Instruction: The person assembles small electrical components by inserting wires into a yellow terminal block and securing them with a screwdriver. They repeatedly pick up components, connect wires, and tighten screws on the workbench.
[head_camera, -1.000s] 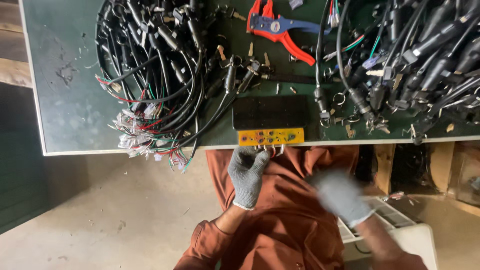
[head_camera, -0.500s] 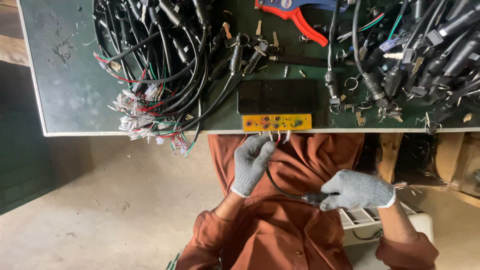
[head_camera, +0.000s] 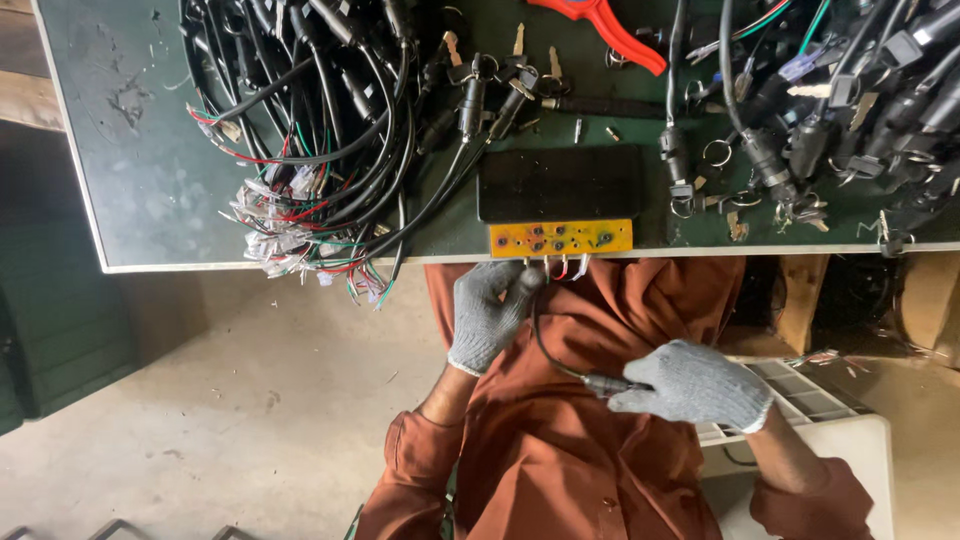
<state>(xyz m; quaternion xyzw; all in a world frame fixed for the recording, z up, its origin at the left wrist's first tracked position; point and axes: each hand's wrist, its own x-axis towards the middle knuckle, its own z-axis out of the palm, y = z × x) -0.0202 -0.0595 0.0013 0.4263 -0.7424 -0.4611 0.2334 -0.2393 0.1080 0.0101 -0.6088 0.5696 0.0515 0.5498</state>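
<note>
Your right hand (head_camera: 695, 385), low in the frame, has its grip closed on the plug end of a thin black cable (head_camera: 548, 350). Your left hand (head_camera: 488, 312), just above, is closed on the cable's other end, right under the yellow tester box (head_camera: 560, 238) at the green counter's (head_camera: 150, 200) edge. The cable looks light and bendy, so hold the hard ends. Farther up lie tangled wires (head_camera: 320, 150) and red pliers (head_camera: 605, 25).

Grey knit gloves (head_camera: 490, 315), black cable (head_camera: 548, 350), orange panel (head_camera: 560, 239), green table (head_camera: 130, 170).
</note>
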